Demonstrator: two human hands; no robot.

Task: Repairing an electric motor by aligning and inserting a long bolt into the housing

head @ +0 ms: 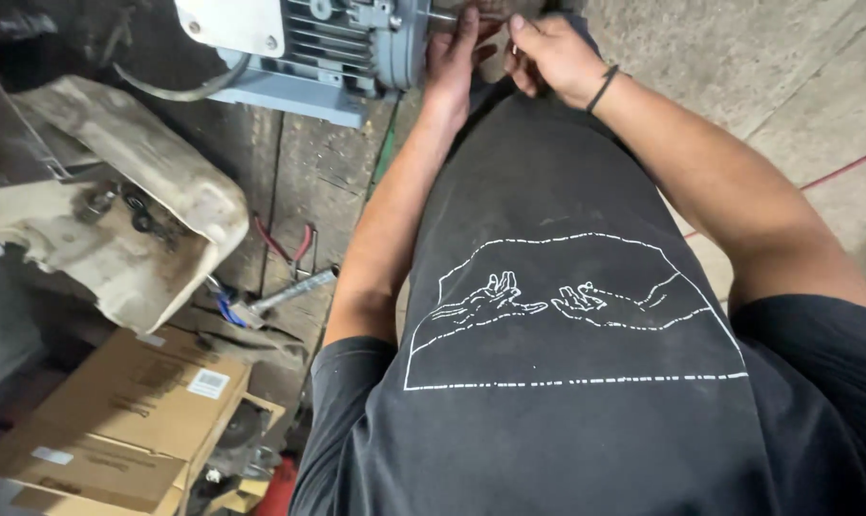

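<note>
A grey-blue electric motor (328, 48) with cooling fins lies on a worn wooden bench at the top of the head view. Its thin shaft (452, 16) sticks out to the right. My left hand (452, 59) rests against the motor's end flange, fingers up by the shaft. My right hand (547, 55), with a black band at the wrist, is curled just right of the shaft tip and seems to pinch a small part; what it grips is too small to tell. My black shirt fills the lower frame.
A dirty cut-open plastic jug (117, 210) holds small metal parts at left. Red-handled pliers (289, 247) and a metal tool (280, 296) lie on the bench (309, 182). Cardboard boxes (117, 420) sit at lower left. Concrete floor (786, 76) at right.
</note>
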